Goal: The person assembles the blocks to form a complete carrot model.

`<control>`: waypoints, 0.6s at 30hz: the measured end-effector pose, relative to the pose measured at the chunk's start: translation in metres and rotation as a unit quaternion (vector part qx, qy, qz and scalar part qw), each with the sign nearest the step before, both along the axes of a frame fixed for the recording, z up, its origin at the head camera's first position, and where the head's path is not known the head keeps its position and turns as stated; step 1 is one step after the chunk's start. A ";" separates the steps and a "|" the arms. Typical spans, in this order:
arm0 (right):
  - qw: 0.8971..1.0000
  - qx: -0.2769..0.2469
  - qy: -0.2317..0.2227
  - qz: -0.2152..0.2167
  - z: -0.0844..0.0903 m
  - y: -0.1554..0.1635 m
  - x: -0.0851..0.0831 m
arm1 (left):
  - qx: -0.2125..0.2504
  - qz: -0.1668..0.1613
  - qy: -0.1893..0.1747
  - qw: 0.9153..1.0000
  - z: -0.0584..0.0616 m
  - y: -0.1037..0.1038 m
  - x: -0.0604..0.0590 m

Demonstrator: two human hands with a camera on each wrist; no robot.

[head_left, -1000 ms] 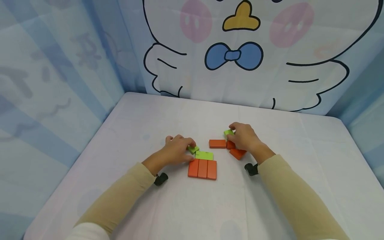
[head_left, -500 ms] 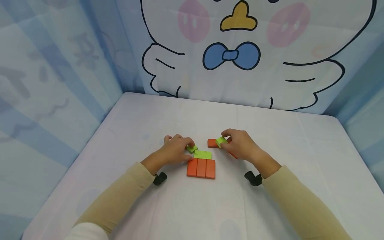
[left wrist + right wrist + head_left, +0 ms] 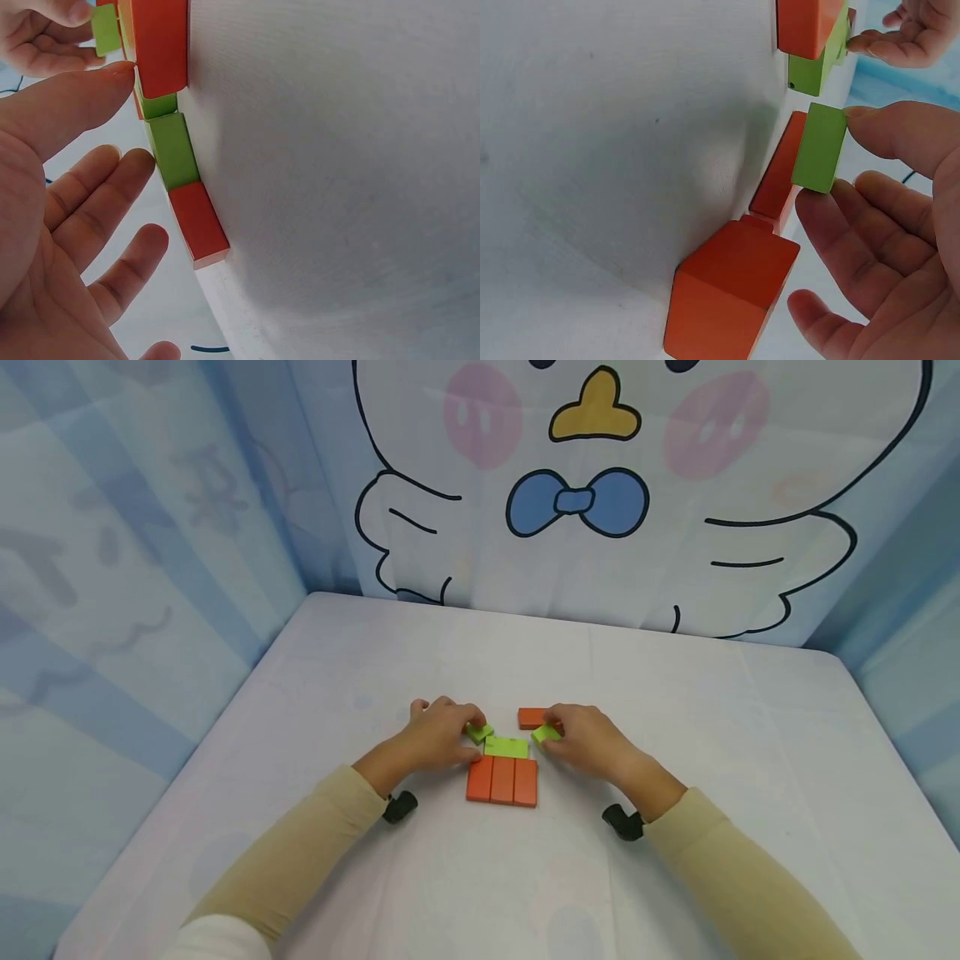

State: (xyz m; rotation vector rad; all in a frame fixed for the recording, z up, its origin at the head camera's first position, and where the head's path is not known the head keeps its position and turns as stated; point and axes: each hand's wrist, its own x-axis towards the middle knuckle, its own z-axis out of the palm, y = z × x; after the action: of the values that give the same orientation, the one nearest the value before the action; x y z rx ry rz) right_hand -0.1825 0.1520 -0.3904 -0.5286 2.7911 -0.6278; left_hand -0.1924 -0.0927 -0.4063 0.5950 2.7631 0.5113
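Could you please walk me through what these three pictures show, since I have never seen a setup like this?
There is no machine here: a person works with two bare hands and wears three cameras. The wide picture comes from a camera on the head, looking down at a white table. The other two come from small cameras strapped to each wrist, so they look sideways and close up.

On the table lie three orange blocks side by side, with a flat green block against their far edge. Another orange block lies behind them.

The left hand touches a small green block at the left end of the flat one. The right hand has a second small green block in its grip, pinched between thumb and fingers beside the right end.
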 end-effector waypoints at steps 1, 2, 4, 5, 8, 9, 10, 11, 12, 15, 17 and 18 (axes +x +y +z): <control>1.000 0.003 0.001 0.002 -0.001 -0.001 0.000 | 0.000 0.000 0.001 1.000 0.000 0.000 0.000; 1.000 0.005 0.003 0.004 -0.002 -0.001 0.000 | 0.000 0.000 0.001 1.000 0.000 0.000 0.000; 1.000 0.009 0.003 0.006 -0.003 -0.003 0.000 | 0.001 0.000 0.001 1.000 0.000 0.000 0.000; 1.000 0.010 0.002 0.007 -0.003 -0.004 0.000 | 0.002 -0.001 0.001 1.000 0.000 0.000 0.000; 1.000 0.015 -0.002 0.004 -0.004 -0.006 -0.001 | 0.003 0.000 0.000 1.000 0.001 0.000 0.001; 1.000 0.016 -0.003 0.004 -0.005 -0.007 -0.001 | 0.003 0.000 0.000 1.000 0.001 0.000 0.001; 1.000 0.017 -0.003 0.003 -0.005 -0.008 -0.001 | 0.002 0.000 -0.001 1.000 0.001 0.000 0.001; 1.000 0.019 -0.003 0.003 -0.006 -0.008 -0.001 | 0.002 0.000 -0.001 1.000 0.001 0.000 0.001; 1.000 0.020 -0.002 0.003 -0.007 -0.009 -0.001 | 0.001 0.001 -0.002 1.000 0.001 0.000 0.001; 1.000 0.024 0.005 0.006 -0.009 -0.011 -0.003 | 0.001 0.002 -0.002 1.000 0.001 0.000 0.001; 1.000 0.025 0.009 0.008 -0.010 -0.011 -0.003 | 0.002 0.002 -0.001 1.000 0.000 0.000 0.001; 1.000 0.025 0.010 0.009 -0.011 -0.011 -0.004 | 0.002 0.002 -0.001 1.000 0.000 0.000 0.001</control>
State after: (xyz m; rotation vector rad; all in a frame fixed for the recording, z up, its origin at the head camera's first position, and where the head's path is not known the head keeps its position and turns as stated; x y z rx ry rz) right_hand -0.1862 0.1406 -0.4009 -0.5526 2.8101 -0.5494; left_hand -0.1919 -0.0926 -0.4063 0.5909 2.7632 0.5171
